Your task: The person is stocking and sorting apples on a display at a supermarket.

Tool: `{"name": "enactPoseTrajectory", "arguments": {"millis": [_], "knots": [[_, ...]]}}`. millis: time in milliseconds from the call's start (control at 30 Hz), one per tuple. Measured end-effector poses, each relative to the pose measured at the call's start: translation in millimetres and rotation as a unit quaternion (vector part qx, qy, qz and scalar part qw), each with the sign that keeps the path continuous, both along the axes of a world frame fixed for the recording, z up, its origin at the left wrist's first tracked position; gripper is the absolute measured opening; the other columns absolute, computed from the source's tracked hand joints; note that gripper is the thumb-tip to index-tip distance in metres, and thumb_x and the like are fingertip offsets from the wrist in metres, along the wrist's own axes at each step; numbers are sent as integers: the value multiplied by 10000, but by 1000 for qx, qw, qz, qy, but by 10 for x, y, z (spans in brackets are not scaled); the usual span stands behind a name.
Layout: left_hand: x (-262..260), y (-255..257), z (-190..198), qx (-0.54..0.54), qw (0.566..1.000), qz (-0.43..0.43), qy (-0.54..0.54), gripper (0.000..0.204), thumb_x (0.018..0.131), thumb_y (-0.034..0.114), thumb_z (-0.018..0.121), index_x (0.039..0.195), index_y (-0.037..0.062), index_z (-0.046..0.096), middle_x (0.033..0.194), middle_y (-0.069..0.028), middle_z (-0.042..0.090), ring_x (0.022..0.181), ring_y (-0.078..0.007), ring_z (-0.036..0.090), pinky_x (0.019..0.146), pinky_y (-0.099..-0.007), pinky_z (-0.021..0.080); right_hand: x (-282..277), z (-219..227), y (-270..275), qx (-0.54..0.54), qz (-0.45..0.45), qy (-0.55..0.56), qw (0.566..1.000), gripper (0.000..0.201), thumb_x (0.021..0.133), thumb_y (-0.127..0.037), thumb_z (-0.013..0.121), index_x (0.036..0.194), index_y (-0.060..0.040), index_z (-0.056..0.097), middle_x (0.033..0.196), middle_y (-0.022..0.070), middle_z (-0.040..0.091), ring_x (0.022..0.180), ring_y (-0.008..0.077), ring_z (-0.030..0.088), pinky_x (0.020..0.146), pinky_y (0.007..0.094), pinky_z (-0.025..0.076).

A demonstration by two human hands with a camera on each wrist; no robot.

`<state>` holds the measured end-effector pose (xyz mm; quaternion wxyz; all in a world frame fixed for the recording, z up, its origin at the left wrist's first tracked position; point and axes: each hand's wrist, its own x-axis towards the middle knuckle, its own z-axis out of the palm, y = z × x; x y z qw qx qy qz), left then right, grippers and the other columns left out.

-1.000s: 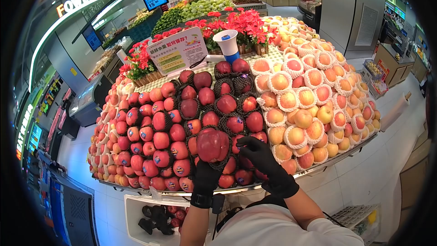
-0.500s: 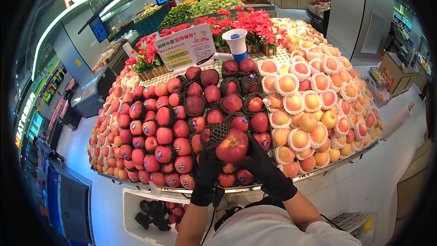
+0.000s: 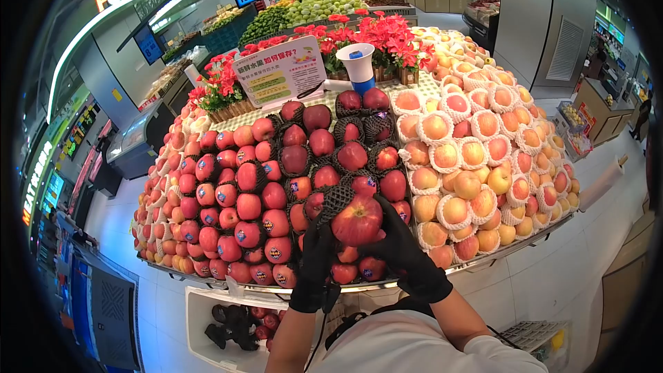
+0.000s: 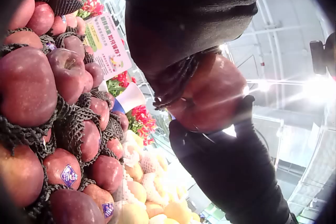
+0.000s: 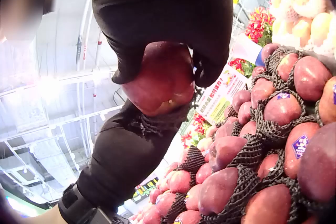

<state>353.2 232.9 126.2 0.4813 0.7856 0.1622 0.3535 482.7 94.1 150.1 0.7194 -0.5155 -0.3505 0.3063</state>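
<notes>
A large red apple (image 3: pixel 357 220) is held up between both black-gloved hands, over the front of the apple display. My right hand (image 3: pixel 406 255) grips the bare apple from the right, its thumb and fingers spread round the fruit. A black foam net (image 3: pixel 336 202) sits against the apple's left side. My left hand (image 3: pixel 316 255) holds the apple's netted side from the left and below. In the left wrist view, the net (image 4: pixel 178 82) is bunched between the left hand's fingers and the apple (image 4: pixel 215 95). The right wrist view shows the right hand (image 5: pixel 163 8) clasping the apple (image 5: pixel 163 82).
Red apples (image 3: pixel 276 224), many in black nets, surround the hands. Pale apples in white nets (image 3: pixel 456 214) fill the right side. Behind stand a sign (image 3: pixel 283 72), a white-and-blue megaphone (image 3: pixel 358 65) and red flowers (image 3: pixel 387 41). Below is a white bin (image 3: pixel 200 342) with apples and black nets.
The right hand, apart from the apple at first, has come in and gripped it. The apple has shifted right and turned, and the net now shows at its left instead of underneath.
</notes>
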Motion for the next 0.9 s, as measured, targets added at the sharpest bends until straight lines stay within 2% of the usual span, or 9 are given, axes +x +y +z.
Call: {"name": "enactPoseTrajectory", "arguments": {"millis": [133,200,267,367,467,533,600,667,900], "knots": [[4,-58,141,-302,950,-54,-56,384,1026,237,460,1337,15,501,1225,-76,588,1077,-137,586,824,-260,526,-33,365,-62,-38,15,46,998,878,736,-149,809,1463,-42,328,1381,123,478,1299,226,453,1059,386,417],[15,-8,86,-297,951,-65,-64,382,1022,236,466,1333,19,506,1230,-72,586,1068,-133,587,843,-260,516,214,-190,8,-41,17,1,999,810,811,-198,773,1458,-26,317,1394,157,463,1283,260,470,1045,406,433],[-2,56,-4,-296,950,-73,-67,375,1020,232,470,1326,20,514,1233,-69,587,1061,-130,587,857,-262,507,215,-318,-5,6,57,190,980,721,873,-240,697,1457,-37,324,1394,147,461,1272,257,479,1039,398,439],[-78,79,-82,-268,962,-45,-27,351,1018,214,476,1302,17,536,1228,-65,595,1056,-131,583,871,-273,495,158,-210,27,56,90,345,933,594,960,-312,583,1446,-62,351,1384,114,466,1254,250,488,1047,392,427],[-56,20,-64,-226,974,-2,7,317,1012,180,487,1267,9,566,1207,-65,610,1057,-136,578,889,-285,482,160,-103,60,-10,62,241,969,577,990,-441,488,1435,-90,376,1375,97,472,1228,254,509,1031,391,441],[20,30,-85,-265,960,-48,-78,299,1007,157,496,1250,3,580,1199,-65,615,1063,-137,572,905,-288,472,224,-232,94,-12,82,278,957,617,987,-528,430,1434,-106,381,1372,94,476,1212,257,526,1010,388,461],[37,-7,-4,-246,965,-47,-78,294,1006,153,504,1243,-1,586,1188,-62,620,1063,-134,570,918,-287,465,405,-619,200,63,157,476,863,667,978,-599,370,1440,-118,379,1369,92,481,1200,257,539,992,382,478],[37,-15,23,-244,966,-49,-74,295,1006,151,508,1244,-4,586,1182,-59,622,1063,-130,567,922,-285,462,237,-131,77,-3,139,451,882,689,970,-620,365,1443,-119,377,1368,102,484,1196,257,545,989,373,482],[120,-51,102,-259,963,-51,-61,298,1004,144,519,1253,-9,578,1162,-51,630,1053,-119,569,905,-273,469,379,-437,66,-128,166,425,881,847,851,-816,311,1394,-173,403,892,236,657,603,328,666,508,348,569]]}}
